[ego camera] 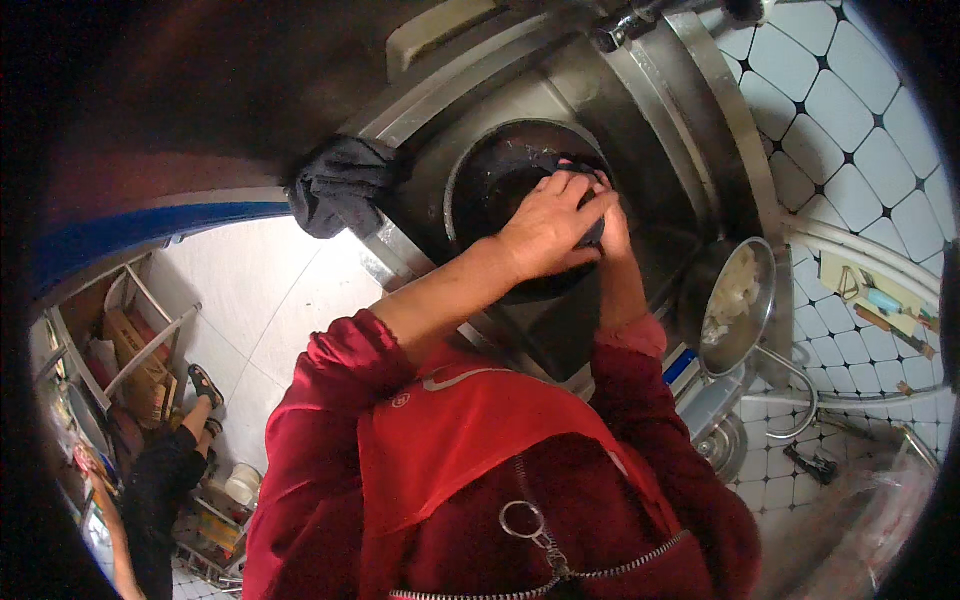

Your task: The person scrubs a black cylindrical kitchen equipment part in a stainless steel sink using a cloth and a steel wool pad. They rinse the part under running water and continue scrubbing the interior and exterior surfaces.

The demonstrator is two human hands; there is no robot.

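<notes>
A round black pan (495, 169) sits in a stainless steel sink (577, 71) in front of me, with wet highlights on its inside. Over its right side, my left hand (551, 217) and my right hand (616, 225) are pressed together around a dark cloth (592, 234). The left fingers lie across the top and partly cover the right hand. Most of the cloth is hidden between the palms; a small pink patch shows by the fingertips.
Another dark grey cloth (341, 184) hangs over the sink's left edge. A faucet (622, 30) is at the back. On the right stands a metal pot (739, 307) holding pale food pieces. At far left, a person in black (161, 480) is beside metal shelving (150, 349).
</notes>
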